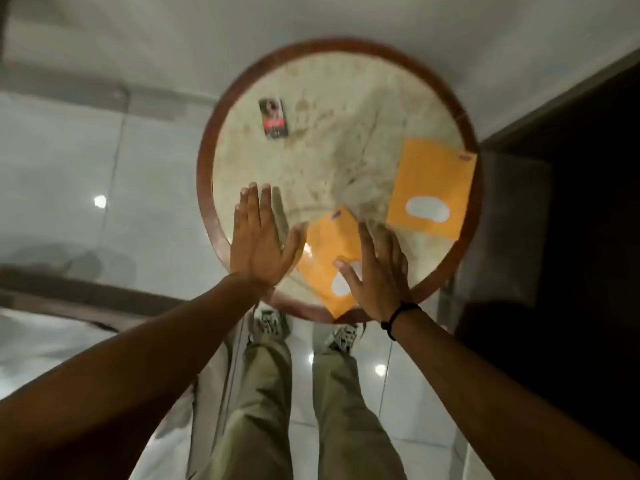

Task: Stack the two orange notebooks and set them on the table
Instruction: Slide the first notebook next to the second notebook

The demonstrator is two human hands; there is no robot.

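Note:
Two orange notebooks lie apart on a round marble table (311, 161) with a brown wooden rim. The nearer notebook (327, 251) sits at the table's front edge, tilted, with a white patch on its cover. The farther notebook (433, 185) rests at the right side, its corner over the rim. My left hand (259, 244) is flat with fingers spread, over the front left rim, to the left of the nearer notebook. My right hand (377, 275) is also flat and spread, covering the right part of the nearer notebook. Neither hand grips anything.
A small dark card or packet (273, 118) with red print lies on the far left of the tabletop. My legs and shoes (268, 323) stand on a glossy tiled floor below the table. A dark piece of furniture (571, 202) stands close on the right.

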